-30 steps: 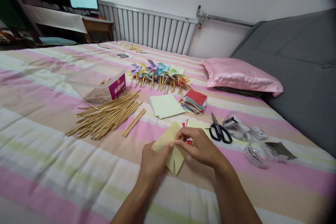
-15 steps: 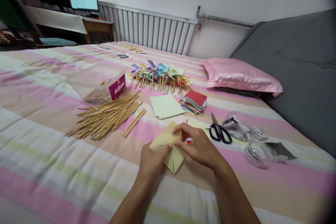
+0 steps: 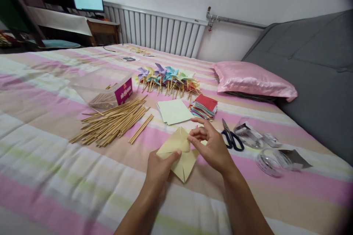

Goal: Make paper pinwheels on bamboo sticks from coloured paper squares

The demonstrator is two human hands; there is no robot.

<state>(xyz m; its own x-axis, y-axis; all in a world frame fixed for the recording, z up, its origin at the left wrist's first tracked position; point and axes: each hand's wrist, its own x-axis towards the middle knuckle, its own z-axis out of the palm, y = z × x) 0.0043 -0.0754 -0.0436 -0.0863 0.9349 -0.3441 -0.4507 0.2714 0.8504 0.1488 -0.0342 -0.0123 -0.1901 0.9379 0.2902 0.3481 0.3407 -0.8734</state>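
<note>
One yellow sheet (image 3: 172, 141) is clamped in the left hand (image 3: 160, 167); the right hand (image 3: 213, 150) is held alongside, fingers parted. One scissors (image 3: 230, 134) is laid toward the bed's (image 3: 82, 183) headboard edge.

purple box label (image 3: 120, 100), white lettering (image 3: 126, 91), illegible

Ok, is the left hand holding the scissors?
No, the left hand holds the yellow paper, while the scissors lie apart on the striped bedspread.

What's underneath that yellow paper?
The thumb of the left hand lies on the yellow paper; its other fingertips are hidden. Striped bedding shows past the lower edge, but whatever is directly underneath is covered.
</note>
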